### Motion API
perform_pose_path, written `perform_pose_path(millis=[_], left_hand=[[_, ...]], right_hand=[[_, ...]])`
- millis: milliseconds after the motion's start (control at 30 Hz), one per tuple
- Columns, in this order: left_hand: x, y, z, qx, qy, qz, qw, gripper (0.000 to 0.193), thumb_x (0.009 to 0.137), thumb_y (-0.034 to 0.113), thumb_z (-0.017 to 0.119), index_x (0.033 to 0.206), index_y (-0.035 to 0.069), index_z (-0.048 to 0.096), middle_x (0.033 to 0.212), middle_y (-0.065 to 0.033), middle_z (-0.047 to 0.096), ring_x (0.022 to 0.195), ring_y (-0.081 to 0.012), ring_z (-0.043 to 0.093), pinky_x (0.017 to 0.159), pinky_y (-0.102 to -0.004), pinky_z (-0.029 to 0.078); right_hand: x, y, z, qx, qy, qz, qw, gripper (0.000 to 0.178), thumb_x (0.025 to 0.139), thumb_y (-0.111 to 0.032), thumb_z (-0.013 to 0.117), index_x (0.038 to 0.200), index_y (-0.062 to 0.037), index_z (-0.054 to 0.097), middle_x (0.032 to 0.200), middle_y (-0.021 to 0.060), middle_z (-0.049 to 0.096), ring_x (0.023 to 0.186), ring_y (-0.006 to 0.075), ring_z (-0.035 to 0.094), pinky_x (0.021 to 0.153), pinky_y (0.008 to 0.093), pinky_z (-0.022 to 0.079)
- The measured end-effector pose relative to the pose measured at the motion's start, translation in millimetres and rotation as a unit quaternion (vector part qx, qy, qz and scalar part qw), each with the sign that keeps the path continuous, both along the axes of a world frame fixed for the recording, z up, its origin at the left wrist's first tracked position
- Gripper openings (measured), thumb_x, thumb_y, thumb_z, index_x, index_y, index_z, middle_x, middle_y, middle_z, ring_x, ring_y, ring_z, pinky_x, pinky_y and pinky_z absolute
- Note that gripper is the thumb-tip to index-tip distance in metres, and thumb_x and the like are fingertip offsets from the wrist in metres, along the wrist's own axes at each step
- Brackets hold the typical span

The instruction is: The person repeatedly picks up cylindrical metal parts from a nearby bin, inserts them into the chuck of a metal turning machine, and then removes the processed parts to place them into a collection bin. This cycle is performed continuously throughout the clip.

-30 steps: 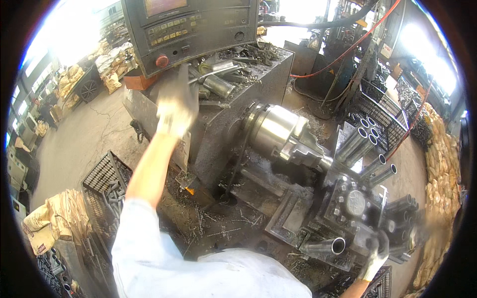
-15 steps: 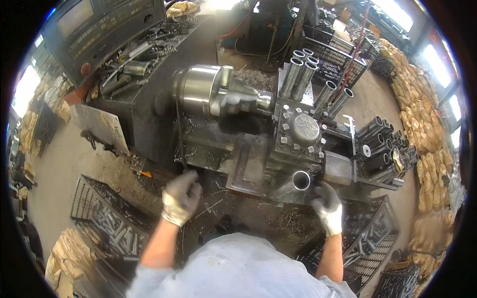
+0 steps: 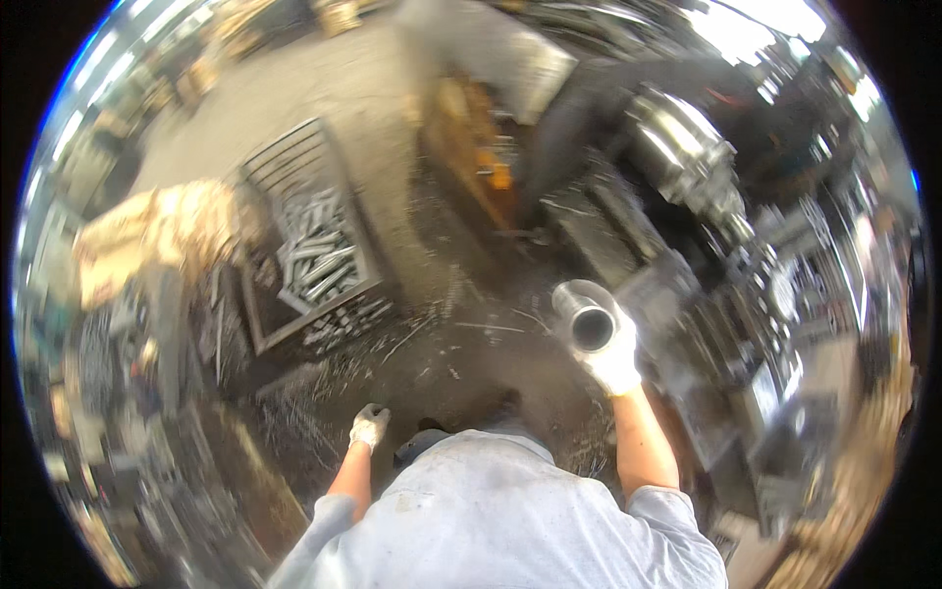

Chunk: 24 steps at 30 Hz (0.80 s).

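Right hand (image 3: 610,361) with its grip wrapped round a tube (image 3: 571,295), left hand (image 3: 369,426) well apart, its grip too small to tell, crate (image 3: 361,236) of metal pieces (image 3: 319,245) beyond

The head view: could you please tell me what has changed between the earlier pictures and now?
The white-gloved right hand, earlier beside the dark metal lathe, now holds a shiny hollow metal tube. The white-gloved left hand, first up near the control panel, has drawn back toward the body. The view has turned left. The dark rectangular crate still holds grey metal pieces.
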<state>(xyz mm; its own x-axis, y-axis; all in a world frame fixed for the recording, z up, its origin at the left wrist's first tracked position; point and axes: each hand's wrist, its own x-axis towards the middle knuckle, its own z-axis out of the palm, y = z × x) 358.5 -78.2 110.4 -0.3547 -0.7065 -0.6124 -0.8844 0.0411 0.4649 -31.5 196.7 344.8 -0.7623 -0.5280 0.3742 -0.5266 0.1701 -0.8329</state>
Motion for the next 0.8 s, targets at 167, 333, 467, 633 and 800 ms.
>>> perform_pose_path(millis=[167, 333, 467, 633, 800], left_hand=[[179, 36, -23, -0.009, 0.023, 0.199, 0.98, 0.051, 0.095, 0.042, 0.069, 0.131, 0.007, 0.074, 0.123, -0.0206, 0.077, 0.119, -0.0357, 0.072, 0.103, -0.0428, 0.054], [352, 125, -71, 0.084, 0.069, 0.59, 0.8, 0.045, 0.092, 0.037, 0.07, 0.121, 0.003, 0.078, 0.119, -0.0195, 0.079, 0.104, -0.0362, 0.077, 0.089, -0.0456, 0.059], [419, 224, -91, 0.001, 0.121, 0.768, 0.629, 0.037, 0.096, 0.029, 0.066, 0.123, 0.004, 0.075, 0.111, -0.0181, 0.078, 0.097, -0.0334, 0.078, 0.077, -0.0455, 0.06], [391, 337, -103, -0.04, 0.194, 0.909, 0.367, 0.036, 0.101, 0.026, 0.063, 0.131, 0.006, 0.069, 0.105, -0.0147, 0.075, 0.083, -0.0281, 0.078, 0.061, -0.043, 0.057], [338, 369, -76, -0.177, 0.051, 0.971, 0.15, 0.047, 0.108, 0.036, 0.058, 0.135, 0.0, 0.067, 0.118, -0.0224, 0.074, 0.099, -0.0351, 0.074, 0.083, -0.0481, 0.058]], right_hand=[[97, -154, -33, 0.034, -0.093, 0.215, 0.972, 0.052, 0.079, -0.017, 0.091, 0.127, -0.0069, 0.071, 0.112, 0.0127, 0.08, 0.104, 0.0245, 0.078, 0.095, 0.0359, 0.061], [246, -259, -46, 0.187, -0.097, 0.457, 0.864, 0.034, 0.08, -0.03, 0.085, 0.109, -0.0134, 0.078, 0.104, 0.0099, 0.08, 0.099, 0.0267, 0.078, 0.091, 0.0383, 0.061], [361, -316, -29, 0.279, 0.028, 0.594, 0.754, 0.044, 0.082, -0.04, 0.087, 0.116, -0.0146, 0.077, 0.108, 0.0133, 0.08, 0.104, 0.0307, 0.078, 0.091, 0.04, 0.061], [481, -379, 1, 0.193, -0.077, 0.809, 0.55, 0.043, 0.078, -0.02, 0.091, 0.117, -0.0086, 0.075, 0.108, 0.0069, 0.081, 0.099, 0.0215, 0.078, 0.094, 0.0348, 0.06], [588, -444, 18, 0.179, -0.025, 0.868, 0.463, 0.047, 0.076, -0.023, 0.092, 0.117, -0.0078, 0.075, 0.108, 0.0098, 0.08, 0.099, 0.0227, 0.077, 0.093, 0.0351, 0.06]])
